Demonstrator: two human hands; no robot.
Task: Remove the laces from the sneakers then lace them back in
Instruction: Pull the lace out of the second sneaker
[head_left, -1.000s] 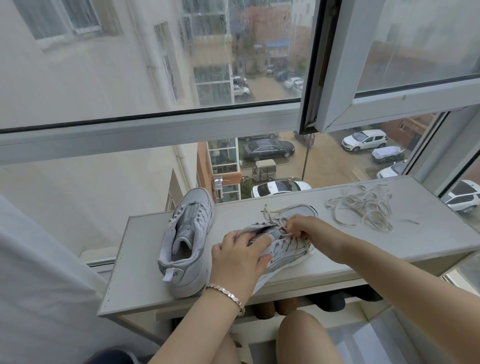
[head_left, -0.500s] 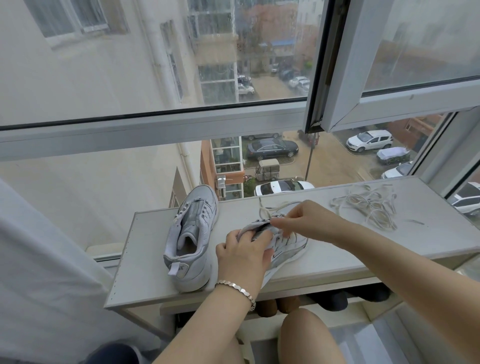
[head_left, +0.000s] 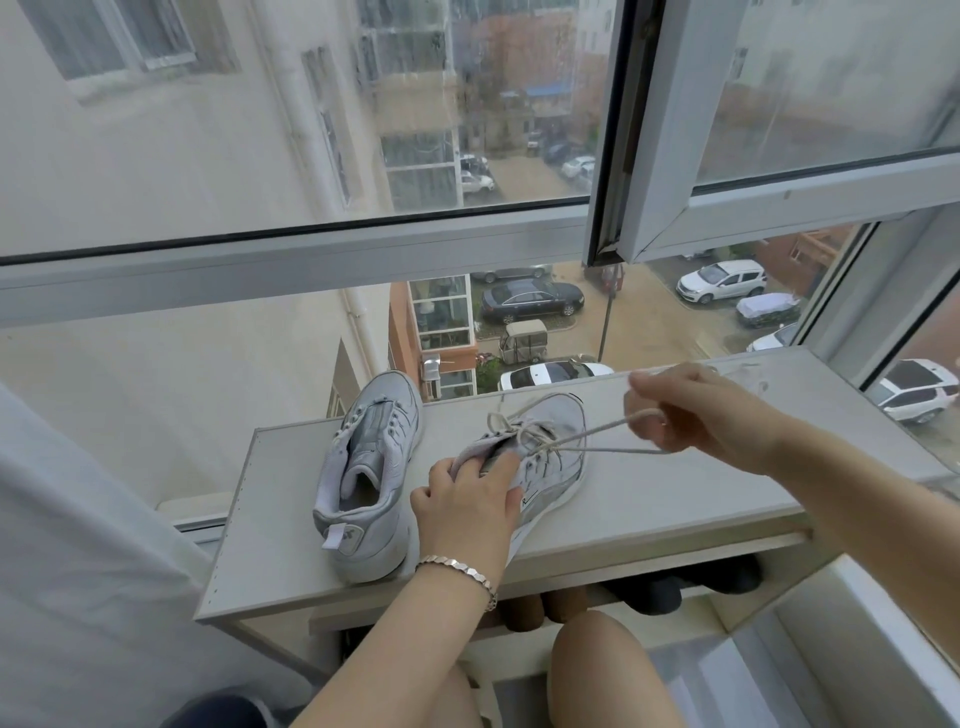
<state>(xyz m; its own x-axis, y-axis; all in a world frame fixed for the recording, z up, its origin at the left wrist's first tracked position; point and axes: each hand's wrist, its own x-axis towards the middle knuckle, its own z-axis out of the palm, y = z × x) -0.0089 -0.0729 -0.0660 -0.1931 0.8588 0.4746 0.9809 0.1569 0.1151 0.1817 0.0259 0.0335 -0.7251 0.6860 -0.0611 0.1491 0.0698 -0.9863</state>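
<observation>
Lace (head_left: 524, 431) is coming free: the right hand (head_left: 696, 415), its grip pinching the strand, is now drawing it out toward the table's (head_left: 649, 499) right edge, while the left hand (head_left: 467, 501) is gripping the sneaker (head_left: 558, 457) mid-table. Unlacing is progressing.

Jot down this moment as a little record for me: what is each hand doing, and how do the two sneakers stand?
left hand: grips the opening of the laced sneaker, which lies on the shelf
right hand: fingers hold the lace, stretched taut to the right of that sneaker
laced sneaker: lace threaded loosely through its eyelets
other sneaker: upright on the shelf, to the left, no lace showing in its eyelets
setting: pale shelf beside a window
</observation>
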